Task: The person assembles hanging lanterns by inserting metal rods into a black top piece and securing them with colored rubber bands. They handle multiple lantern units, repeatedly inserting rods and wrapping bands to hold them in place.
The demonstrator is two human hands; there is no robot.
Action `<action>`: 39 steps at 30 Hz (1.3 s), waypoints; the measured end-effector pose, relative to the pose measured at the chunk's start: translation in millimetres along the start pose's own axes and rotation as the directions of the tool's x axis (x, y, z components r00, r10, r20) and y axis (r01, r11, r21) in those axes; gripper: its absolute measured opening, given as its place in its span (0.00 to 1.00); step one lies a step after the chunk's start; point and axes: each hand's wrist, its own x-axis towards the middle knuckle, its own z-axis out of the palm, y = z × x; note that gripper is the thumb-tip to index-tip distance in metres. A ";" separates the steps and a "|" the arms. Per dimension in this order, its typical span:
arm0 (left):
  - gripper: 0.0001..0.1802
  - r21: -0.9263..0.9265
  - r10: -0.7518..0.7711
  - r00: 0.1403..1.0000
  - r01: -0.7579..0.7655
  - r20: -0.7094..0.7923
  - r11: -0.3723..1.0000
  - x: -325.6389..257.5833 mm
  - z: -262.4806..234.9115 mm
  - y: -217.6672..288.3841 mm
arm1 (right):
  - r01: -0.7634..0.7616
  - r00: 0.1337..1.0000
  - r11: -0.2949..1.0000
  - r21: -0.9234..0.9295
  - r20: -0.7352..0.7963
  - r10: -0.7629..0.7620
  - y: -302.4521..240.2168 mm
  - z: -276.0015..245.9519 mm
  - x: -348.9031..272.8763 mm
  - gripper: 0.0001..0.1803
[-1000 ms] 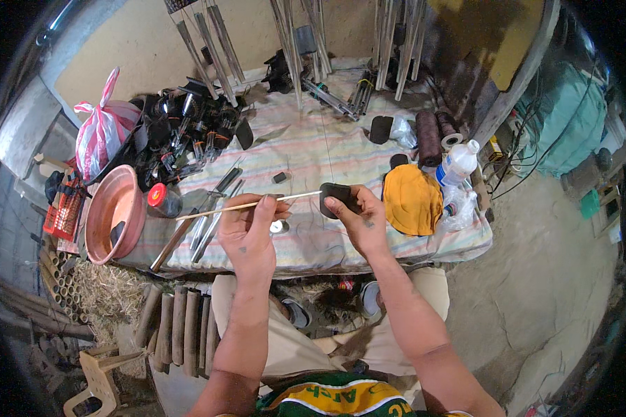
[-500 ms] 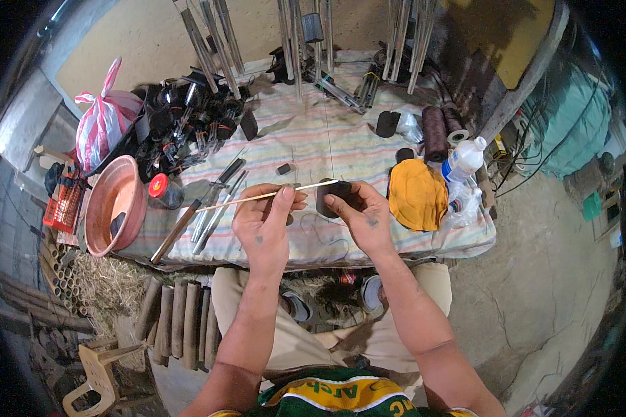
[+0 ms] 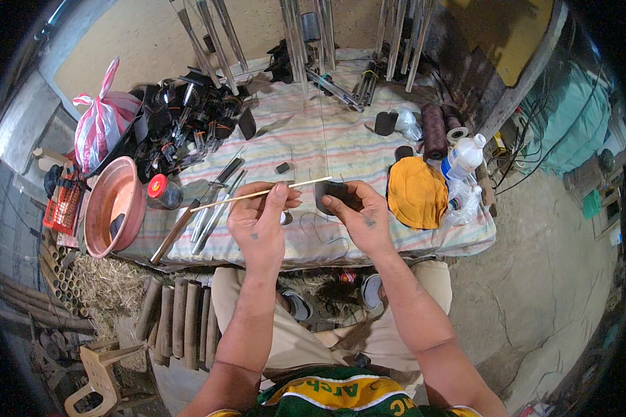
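Note:
My left hand pinches a thin pale wooden stick between thumb and fingers. The stick slants up to the right, and its whitish tip ends at the upper edge of a dark piece; whether it touches cannot be told. That small black, flat-looking piece is gripped in my right hand, thumb on the near face, other fingers partly hidden behind. Beyond my hands, a small black block lies on the striped cloth. Left of my left hand lie a wooden-handled tool and metal rods.
A pink basin and a red-lidded jar stand at the left, before a dark heap of parts. Metal tubes hang at the back. To the right are an orange cloth, a plastic bottle and thread spools.
My left hand has shifted slightly left, drawing the stick's tip back toward the upper edge of the black piece. My right hand has hardly moved and keeps its grip.

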 end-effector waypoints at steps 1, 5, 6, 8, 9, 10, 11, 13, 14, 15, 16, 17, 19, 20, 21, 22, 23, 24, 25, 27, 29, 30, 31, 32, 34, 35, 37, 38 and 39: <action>0.10 -0.010 0.005 1.000 -0.005 -0.004 1.000 -0.7 0.5 0.9 | 0.003 1.000 1.000 -0.006 0.002 -0.003 -0.1 -0.4 -0.2 0.10; 0.10 -0.003 0.015 1.000 -0.015 0.018 1.000 -2.8 1.0 3.4 | 0.023 1.000 0.999 0.036 0.009 -0.024 0.1 0.5 -0.3 0.09; 0.10 0.013 0.008 1.000 -0.008 0.024 1.000 -3.3 0.9 3.6 | 0.031 0.999 0.999 0.037 0.010 -0.031 0.3 1.1 0.1 0.09; 0.10 0.038 0.002 1.000 -0.003 0.027 0.999 -3.7 0.3 3.5 | 0.042 0.999 0.998 0.040 0.007 -0.042 0.4 1.8 0.2 0.09; 0.10 0.046 0.004 1.000 -0.006 0.025 0.999 -3.6 -0.1 3.3 | 0.045 0.999 0.998 0.042 0.003 -0.046 0.3 2.2 -0.1 0.09; 0.10 0.054 0.006 1.000 -0.007 0.024 0.998 -3.5 -0.5 3.1 | 0.049 0.999 0.998 0.045 -0.002 -0.049 0.2 2.6 -0.2 0.09; 0.10 0.048 0.010 1.000 -0.011 0.020 0.999 -3.3 -1.0 3.0 | 0.054 0.999 0.998 0.030 -0.002 -0.054 0.0 2.8 -0.2 0.09; 0.09 0.035 0.019 1.000 -0.019 0.012 0.999 -2.8 -1.9 3.3 | 0.065 0.998 0.998 0.002 -0.003 -0.065 -0.3 3.2 -0.3 0.09; 0.09 0.028 0.021 1.000 -0.021 0.014 0.999 -2.6 -2.3 3.6 | 0.065 0.998 0.998 0.012 -0.001 -0.065 -0.3 3.4 -0.4 0.09; 0.09 0.022 0.023 1.000 -0.023 0.015 0.999 -2.2 -2.7 4.1 | 0.065 0.998 0.998 0.024 0.000 -0.065 -0.3 3.6 -0.4 0.10; 0.09 0.015 0.024 1.000 -0.024 0.014 1.000 -1.9 -2.9 4.4 | 0.066 0.998 0.997 0.036 0.002 -0.066 -0.2 3.7 -0.3 0.10; 0.09 0.015 0.032 0.999 -0.033 0.019 0.999 -1.7 -3.1 4.6 | 0.065 0.998 0.997 0.037 0.007 -0.065 0.0 3.6 -0.1 0.10; 0.09 0.013 0.044 0.999 -0.045 0.022 0.999 -1.4 -3.0 4.8 | 0.061 0.998 0.997 0.039 0.013 -0.061 0.3 2.8 0.3 0.10; 0.09 0.012 0.042 0.999 -0.042 0.024 0.999 -1.4 -2.7 4.5 | 0.065 0.998 0.997 0.036 0.015 -0.065 0.6 3.0 0.5 0.10; 0.09 0.011 0.038 0.999 -0.038 0.024 0.999 -1.5 -2.4 4.0 | 0.067 0.998 0.997 0.031 0.014 -0.067 1.0 3.0 0.7 0.10; 0.09 0.010 0.034 0.999 -0.034 0.023 0.999 -1.7 -2.4 3.5 | 0.070 0.997 0.997 0.027 0.013 -0.070 1.3 3.2 0.9 0.10; 0.09 0.020 0.031 0.999 -0.032 0.023 0.999 -1.9 -2.5 2.9 | 0.075 0.997 0.997 0.027 0.010 -0.076 1.5 3.4 1.0 0.10; 0.09 0.030 0.029 0.999 -0.029 0.023 0.999 -2.2 -2.8 2.3 | 0.081 0.997 0.996 0.026 0.006 -0.081 1.7 3.7 0.8 0.09; 0.09 0.040 0.026 0.999 -0.027 0.019 0.999 -2.5 -3.3 2.0 | 0.087 0.996 0.996 0.026 0.002 -0.087 1.7 3.9 0.7 0.09; 0.09 0.019 0.025 1.000 -0.025 0.015 1.000 -2.4 -4.3 1.2 | 0.077 0.997 0.996 0.050 0.005 -0.078 1.3 3.9 1.4 0.09; 0.10 0.006 0.025 1.000 -0.025 0.011 1.000 -2.3 -6.2 1.6 | 0.069 0.998 0.996 0.051 0.005 -0.069 0.4 3.9 1.1 0.09; 0.10 0.002 0.027 1.000 -0.027 0.012 1.000 -2.0 -7.1 2.0 | 0.067 0.998 0.997 0.039 0.003 -0.067 -0.3 3.8 0.9 0.09; 0.10 0.002 0.024 1.000 -0.024 0.002 1.000 -1.8 -8.1 2.6 | 0.063 0.998 0.998 0.030 0.001 -0.063 -1.0 3.8 0.7 0.09; 0.10 -0.017 0.034 0.999 -0.033 0.013 0.999 -1.9 -8.4 2.8 | 0.057 0.998 0.998 0.023 0.000 -0.057 -1.7 3.6 0.5 0.09; 0.10 -0.049 0.043 0.999 -0.042 0.014 0.998 -2.1 -9.1 3.3 | 0.047 0.999 0.999 0.015 0.000 -0.047 -3.0 3.7 0.3 0.09; 0.10 -0.049 0.035 0.999 -0.034 0.016 0.998 -2.4 -9.0 3.2 | 0.042 0.999 0.999 0.008 -0.003 -0.042 -3.5 4.0 0.3 0.09; 0.09 -0.051 0.019 1.000 -0.018 0.019 0.999 -3.0 -8.6 2.7 | 0.040 0.999 0.999 -0.001 -0.009 -0.040 -4.0 4.7 0.5 0.09; 0.09 -0.060 0.011 1.000 -0.010 0.013 0.998 -3.4 -8.0 2.0 | 0.043 0.999 0.999 0.010 -0.004 -0.043 -4.1 4.9 0.3 0.09; 0.10 -0.068 0.002 1.000 -0.001 0.008 0.998 -3.5 -7.4 1.2 | 0.046 0.999 0.999 0.023 0.000 -0.046 -4.1 5.1 0.3 0.09</action>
